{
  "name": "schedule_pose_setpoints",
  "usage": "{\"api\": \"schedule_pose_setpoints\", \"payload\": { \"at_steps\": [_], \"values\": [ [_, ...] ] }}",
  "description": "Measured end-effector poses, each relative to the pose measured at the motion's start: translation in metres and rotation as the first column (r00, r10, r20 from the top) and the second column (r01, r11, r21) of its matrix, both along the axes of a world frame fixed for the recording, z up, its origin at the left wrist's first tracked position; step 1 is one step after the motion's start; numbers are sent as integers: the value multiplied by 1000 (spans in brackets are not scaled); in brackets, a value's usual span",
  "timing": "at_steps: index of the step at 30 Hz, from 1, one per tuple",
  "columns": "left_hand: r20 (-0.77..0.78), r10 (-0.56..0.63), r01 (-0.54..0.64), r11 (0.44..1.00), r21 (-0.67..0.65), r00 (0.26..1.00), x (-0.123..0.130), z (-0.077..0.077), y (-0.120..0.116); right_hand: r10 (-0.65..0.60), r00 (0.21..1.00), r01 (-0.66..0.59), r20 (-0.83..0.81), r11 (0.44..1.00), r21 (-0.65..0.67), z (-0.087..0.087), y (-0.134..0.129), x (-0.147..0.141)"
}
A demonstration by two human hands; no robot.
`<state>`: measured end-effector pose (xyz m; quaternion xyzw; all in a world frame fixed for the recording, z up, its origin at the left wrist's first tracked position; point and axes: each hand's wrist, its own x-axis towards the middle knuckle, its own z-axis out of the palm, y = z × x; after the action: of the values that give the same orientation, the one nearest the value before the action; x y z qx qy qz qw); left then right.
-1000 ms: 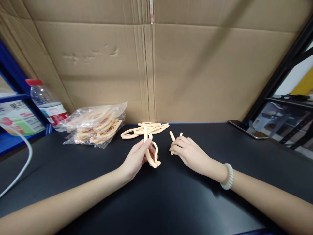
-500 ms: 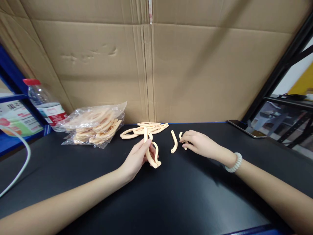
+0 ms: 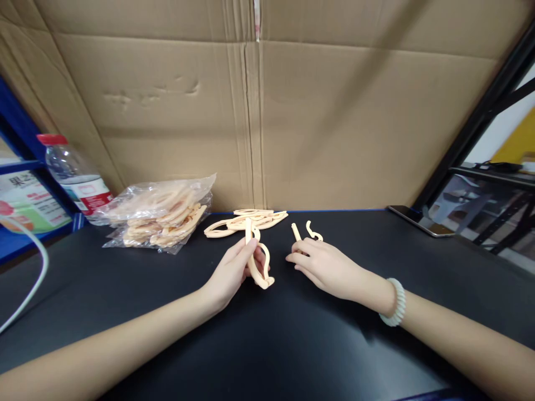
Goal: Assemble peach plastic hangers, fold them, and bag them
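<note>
My left hand is closed around a cream plastic frame made of curved bars, holding it tilted above the black table. My right hand has its fingers bent over the lower end of a cream curved bar; only the bar's upper part shows, and the fingertips' grip is partly hidden. Just beyond the right hand's knuckles lies a small cream hook-shaped piece. Behind the left hand, several flat cream loop-shaped frames are piled on the table.
Clear plastic bags of similar cream pieces lie at the left, beside a red-capped bottle. A phone rests at the back right. A white cable curves at the left. Cardboard stands behind the black table.
My right hand has moved left and nearer, off the small hook-shaped piece and onto the curved bar. The hook-shaped piece now lies turned differently. My left hand keeps its hold.
</note>
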<state>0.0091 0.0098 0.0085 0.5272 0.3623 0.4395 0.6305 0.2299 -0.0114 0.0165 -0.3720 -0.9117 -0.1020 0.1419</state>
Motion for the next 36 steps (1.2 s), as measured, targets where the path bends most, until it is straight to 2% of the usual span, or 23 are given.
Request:
{"api": "schedule_pose_setpoints", "payload": {
  "at_steps": [6,9,12,15,19,22,26,29,31,36],
  "values": [
    [18,-17,17,1000,-6,1000,1,2,-1,-8,998,9,-60,1000,13,-13,13,11],
    [17,-17,17,1000,4,1000,0,2,-1,16,994,-11,-108,999,51,-11,10,9],
    [9,-19,18,999,32,1000,0,1,-1,69,986,-56,-151,994,91,-4,-4,-2],
    [1,-32,32,997,71,999,0,0,-2,172,983,-161,-65,976,147,1,-18,-15],
    [-77,-58,69,987,148,995,0,2,-4,240,970,-244,45,956,164,-3,-23,-24],
    [-140,-86,112,975,192,986,1,4,-6,239,970,-245,53,948,201,-7,-20,-24],
    [-200,-192,232,952,202,961,1,6,-9,221,975,-212,7,926,311,-8,-18,-23],
    [-213,-249,292,934,205,945,1,6,-9,218,976,-199,-15,917,347,-7,-18,-23],
    [-188,-230,268,940,210,955,1,5,-9,213,977,-193,-18,915,355,-7,-17,-22],
    [-140,-44,76,970,231,989,0,2,-5,174,983,-149,-57,943,297,-8,-16,-20]
  ]
}}
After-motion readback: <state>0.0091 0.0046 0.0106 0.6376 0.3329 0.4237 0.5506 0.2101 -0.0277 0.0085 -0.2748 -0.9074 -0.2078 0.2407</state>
